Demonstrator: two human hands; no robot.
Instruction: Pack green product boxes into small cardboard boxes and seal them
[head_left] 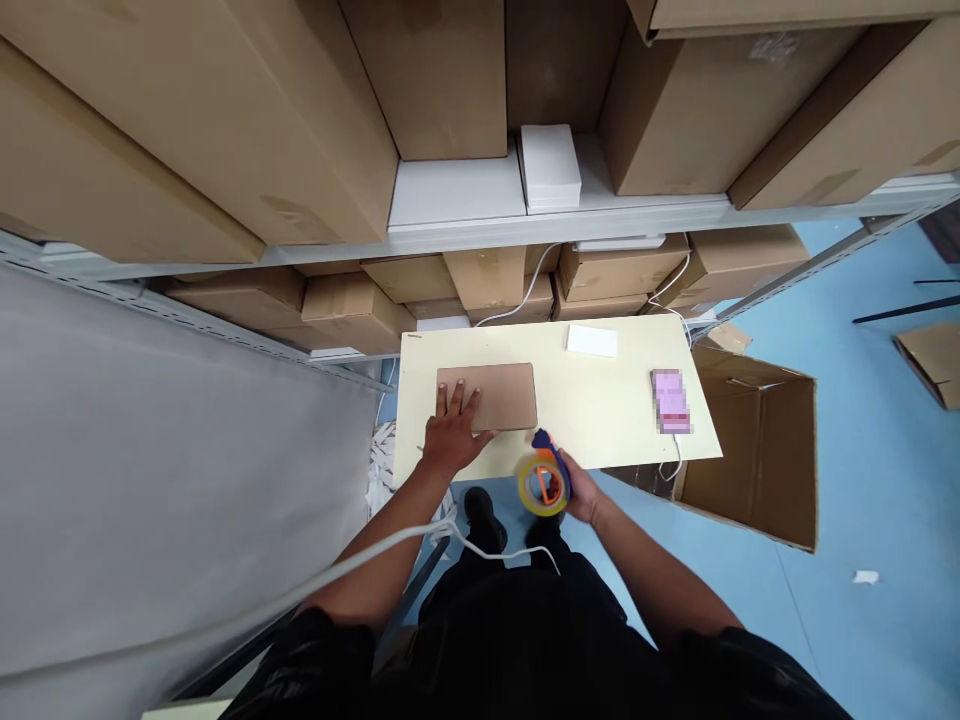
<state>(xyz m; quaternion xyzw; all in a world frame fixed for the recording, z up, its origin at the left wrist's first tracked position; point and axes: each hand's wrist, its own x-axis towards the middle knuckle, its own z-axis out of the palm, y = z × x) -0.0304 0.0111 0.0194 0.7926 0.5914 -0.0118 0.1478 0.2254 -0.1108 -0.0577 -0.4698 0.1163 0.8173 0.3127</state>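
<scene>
Left hand (450, 438) flat on a cardboard box (504, 397), right hand (582, 490) around a tape dispenser (562, 468)

Fingers spread wide and palm down, the left hand presses on the top of the box near its seven o'clock corner, with nothing gripped. The right hand is curled closed around the dispenser, a blue and orange frame loaded with a roll of yellowish tape (528, 488) (some of its fingers are hidden behind the tool).

With twelve o'clock toward the shelving, the brown box lies at nine o'clock on the cream tabletop (600, 400). The dispenser is at six, just beside the box and overlapping the near edge in this view; whether it touches the table, I cannot tell. At one o'clock lies a flat white rectangular piece (592, 340). A small device (671, 402), its pinkish face pixelated, lies at three with a white lead running off toward the near edge. Beyond the table's end, between three and four, stands an open carton (754, 440) on the blue floor (862, 500).

At twelve, a white stack (551, 165) sits on the metal shelf (450, 238) among larger cartons (435, 80). A white cable (360, 556) crosses before the left forearm.
</scene>
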